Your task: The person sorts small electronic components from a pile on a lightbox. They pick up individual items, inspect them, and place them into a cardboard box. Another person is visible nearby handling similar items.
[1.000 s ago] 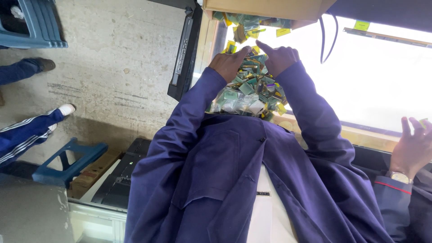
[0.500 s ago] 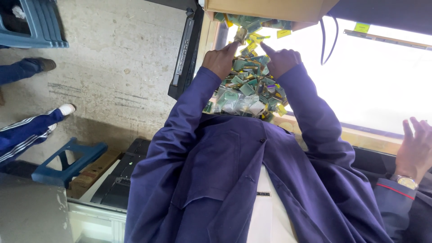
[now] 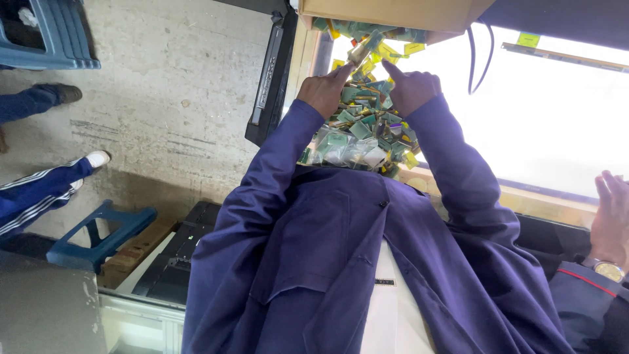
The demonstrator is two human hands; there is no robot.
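Observation:
My two arms in navy sleeves reach over a heap of small green, yellow and clear-wrapped pieces (image 3: 363, 128) lying at the edge of a bright white surface (image 3: 550, 118). My left hand (image 3: 325, 93) and my right hand (image 3: 411, 88) are curled into loose fists with only the index fingers out. Both fingertips point inward at the far end of the heap, close to a gold-coloured piece (image 3: 362, 50). A tilted cardboard box (image 3: 393, 12) lies just beyond, with more pieces spilling out under it. Neither hand holds anything that I can see.
Another person's hand (image 3: 612, 213) with a wristwatch (image 3: 606, 267) rests at the right edge. A black cable (image 3: 472, 59) hangs over the white surface. A long black device (image 3: 270, 75) stands left of the heap. On the concrete floor are blue stools (image 3: 98, 231), someone's legs (image 3: 39, 193) and a dark machine (image 3: 173, 259).
Both hands have slid further along the heap toward the cardboard box. They went from spread over the pieces to curled with index fingers out.

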